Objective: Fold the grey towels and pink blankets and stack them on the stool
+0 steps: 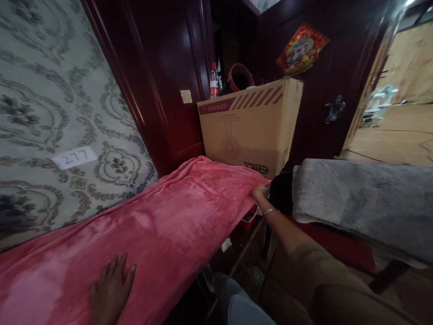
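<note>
A pink plush blanket (162, 221) is spread over a long, narrow bed or bench along the wall. My left hand (111, 289) lies flat on it near the front, fingers stretched out. At the far right corner my right hand (261, 192), with a bracelet at the wrist, is closed on the blanket's edge; its fingertips are partly hidden. Shallow folds run along the blanket's wall side and far end, while its middle is mostly smooth.
Behind the blanket stands a large cardboard box (246, 122) with a red-capped bottle (214, 81) on top. To the right, a grey plush cover (361, 203) lies on another bench. A dark red door (324, 76) stands behind. Patterned wallpaper (67, 113) covers the left wall.
</note>
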Demonstrator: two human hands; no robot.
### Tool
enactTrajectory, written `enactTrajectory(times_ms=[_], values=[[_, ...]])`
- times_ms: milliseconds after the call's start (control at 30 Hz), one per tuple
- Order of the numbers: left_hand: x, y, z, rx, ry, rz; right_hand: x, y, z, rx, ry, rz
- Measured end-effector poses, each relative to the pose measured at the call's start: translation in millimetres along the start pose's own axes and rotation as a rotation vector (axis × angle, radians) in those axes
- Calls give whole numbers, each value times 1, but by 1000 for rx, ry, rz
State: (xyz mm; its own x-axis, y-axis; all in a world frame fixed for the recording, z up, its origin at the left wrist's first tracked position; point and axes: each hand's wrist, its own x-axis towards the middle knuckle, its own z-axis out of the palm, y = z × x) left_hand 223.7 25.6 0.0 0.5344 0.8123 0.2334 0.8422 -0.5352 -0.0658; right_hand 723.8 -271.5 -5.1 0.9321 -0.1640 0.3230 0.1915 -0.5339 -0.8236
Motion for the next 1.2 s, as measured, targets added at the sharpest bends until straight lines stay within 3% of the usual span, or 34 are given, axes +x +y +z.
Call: enactTrajectory(times_ms=[67, 133, 233, 300, 400, 533, 600, 700, 867, 967, 1067, 1200], values=[[-3, 4, -3, 19, -2, 4, -17, -15, 2, -24, -20, -73], [-6, 8, -5, 34, 3, 11, -40, -38, 8, -74, -126, -256], [-12, 12, -8, 60, 47, -6, -80, -70, 21, -214, -411, -635], [-15, 15, -9, 88, 72, -57, -103, -80, 29, -345, -600, -760], [-21, 20, -11, 128, 61, -106, -123, -77, 36, -526, -783, -762], [-24, 23, -19, 118, -38, -122, -125, -58, 43, -606, -792, -774], [-23, 14, -24, 70, -143, -126, -123, -51, 48, -612, -777, -797], [-28, -20, -33, 30, -239, -191, -122, -44, 55, -624, -745, -822], [-71, -102, -35, 25, -177, -451, -124, -39, 56, -625, -753, -822], [-100, -136, -33, 12, -109, -612, -125, -39, 54, -627, -755, -817], [-118, -146, -34, -10, -70, -709, -126, -42, 50, -628, -762, -812], [-125, -135, -40, -23, -46, -721, -128, -48, 39, -605, -807, -801]])
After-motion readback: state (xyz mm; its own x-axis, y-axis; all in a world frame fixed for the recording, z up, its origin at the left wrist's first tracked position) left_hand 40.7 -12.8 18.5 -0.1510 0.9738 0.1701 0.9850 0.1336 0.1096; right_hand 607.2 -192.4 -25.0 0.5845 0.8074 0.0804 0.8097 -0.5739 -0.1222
